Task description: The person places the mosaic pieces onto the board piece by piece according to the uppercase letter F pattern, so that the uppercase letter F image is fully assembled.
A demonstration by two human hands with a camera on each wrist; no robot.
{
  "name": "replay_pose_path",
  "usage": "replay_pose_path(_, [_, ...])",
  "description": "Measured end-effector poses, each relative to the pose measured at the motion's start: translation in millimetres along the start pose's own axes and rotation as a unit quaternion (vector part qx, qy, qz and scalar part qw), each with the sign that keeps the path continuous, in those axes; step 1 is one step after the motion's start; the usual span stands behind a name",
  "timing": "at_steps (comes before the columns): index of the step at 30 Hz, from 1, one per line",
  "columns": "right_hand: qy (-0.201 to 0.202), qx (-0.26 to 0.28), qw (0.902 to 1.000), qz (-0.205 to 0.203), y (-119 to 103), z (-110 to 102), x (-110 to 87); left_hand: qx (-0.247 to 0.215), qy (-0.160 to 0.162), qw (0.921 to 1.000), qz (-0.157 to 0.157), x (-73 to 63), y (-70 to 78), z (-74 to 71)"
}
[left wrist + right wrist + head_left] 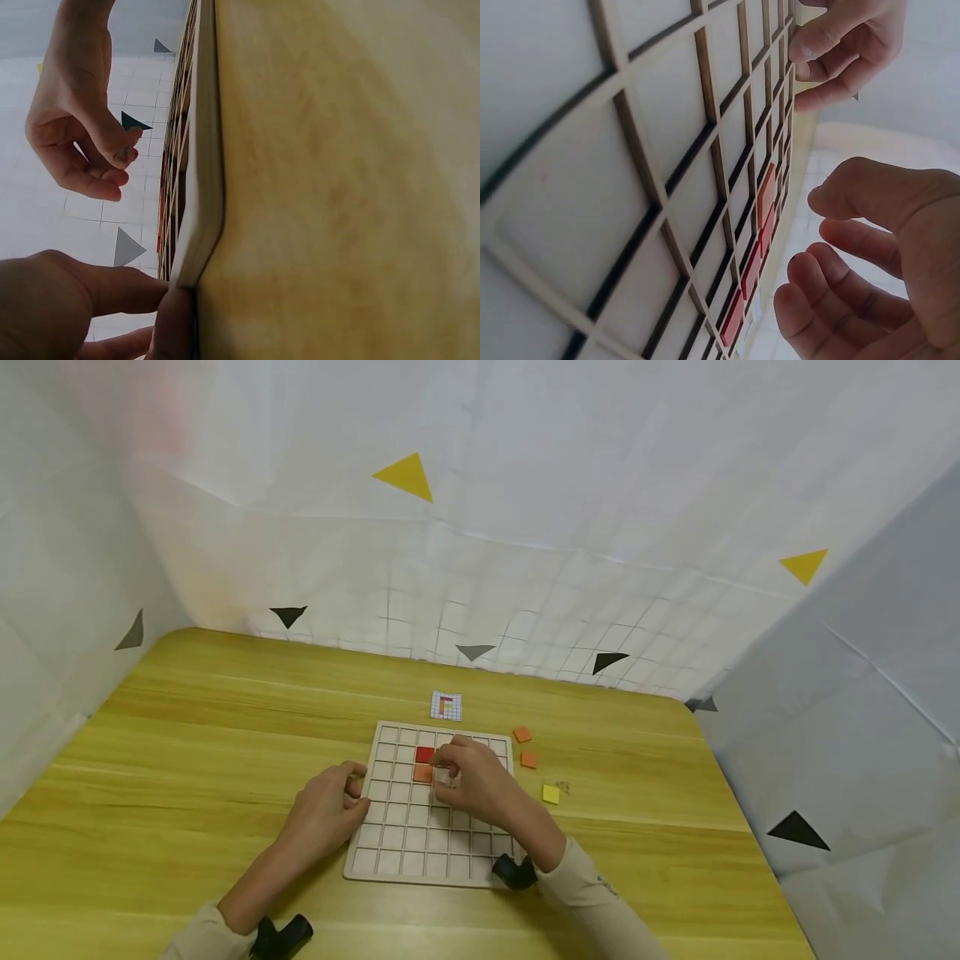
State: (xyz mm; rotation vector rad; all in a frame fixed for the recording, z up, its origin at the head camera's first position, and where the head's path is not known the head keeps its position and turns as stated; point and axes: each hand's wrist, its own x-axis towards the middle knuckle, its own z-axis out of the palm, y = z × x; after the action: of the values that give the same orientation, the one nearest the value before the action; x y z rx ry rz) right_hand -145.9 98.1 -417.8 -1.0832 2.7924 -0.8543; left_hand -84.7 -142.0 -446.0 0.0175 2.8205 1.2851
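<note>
Left hand (322, 806): rests against left edge of gridded board (390, 862), well placed to brace.
Right hand (480, 783): hovers above, empty, thumb apart from fingertips.
Red tile (424, 754), orange tile (423, 773): toward far edge; best squared with 1 fingertip.

We have a gridded board (390, 862) on the wood table (697, 827). Left hand (324, 810) touches its left edge. Right hand (480, 781) is over the board, fingers bent, beside a red tile (424, 755) and the seated orange tile (422, 773). Beyond the far edge we see a small printed card (446, 707); off the right side, two loose orange tiles (528, 761) plus a yellow tile (551, 794) nearer us.
</note>
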Motion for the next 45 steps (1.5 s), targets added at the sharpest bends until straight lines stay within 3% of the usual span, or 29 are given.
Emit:
replay_pose_path(24, [0.014, 0.003, 0.9992, 0.038, 18.4, -20.9, -32.3, 0.000, 0.002, 1.0000, 0.000, 0.8, 0.7, -0.1])
replay_pose_path(35, [0.057, -0.020, 0.9982, 0.007, 27.3, -25.1, -47.5, -0.004, 0.003, 1.0000, -0.002, 1.1, -0.2, 1.6])
replay_pose_path(45, [0.066, -0.017, 0.9962, 0.054, 29.7, -29.5, -66.2, -0.005, 0.005, 1.0000, -0.003, 1.0, -0.6, 2.3])
